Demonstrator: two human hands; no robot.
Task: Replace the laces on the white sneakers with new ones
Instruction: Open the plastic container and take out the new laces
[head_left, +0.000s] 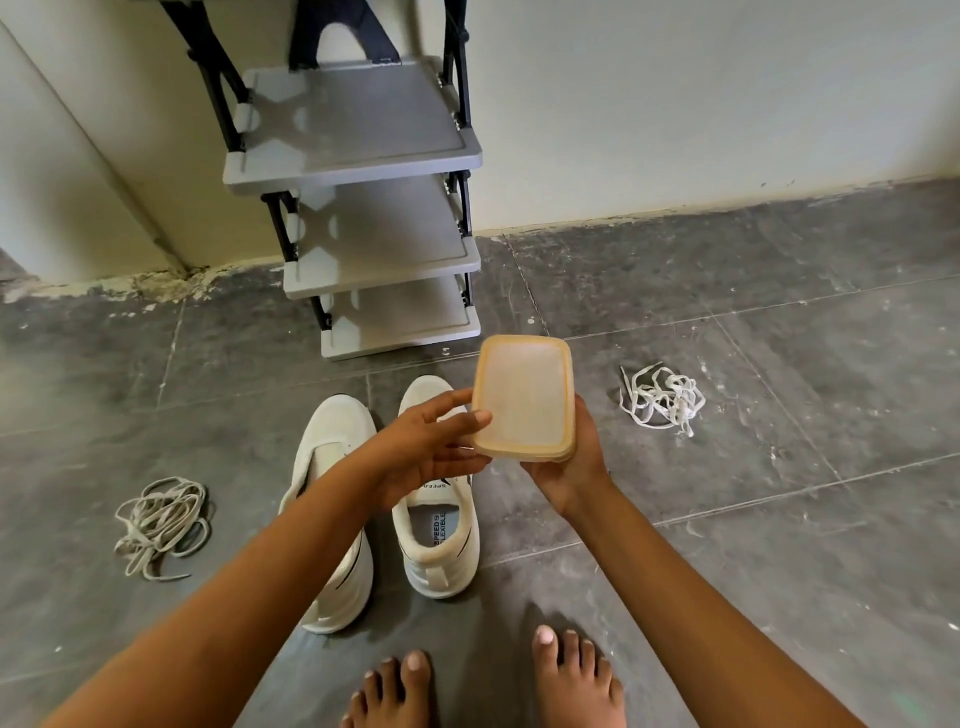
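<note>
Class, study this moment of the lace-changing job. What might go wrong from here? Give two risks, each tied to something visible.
1. The grey lace bundle and the whiter lace bundle both lie tangled on the floor. They might be confused, or knots may slow threading.
2. The left hand and right hand hold the lidded container above the sneakers. A slip would likely drop it on them.

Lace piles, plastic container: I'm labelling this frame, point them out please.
greyish lace pile (161, 525), head view, middle of tangle
white lace pile (662, 397), head view, middle of tangle
plastic container (522, 397), head view, frosted top face
</note>
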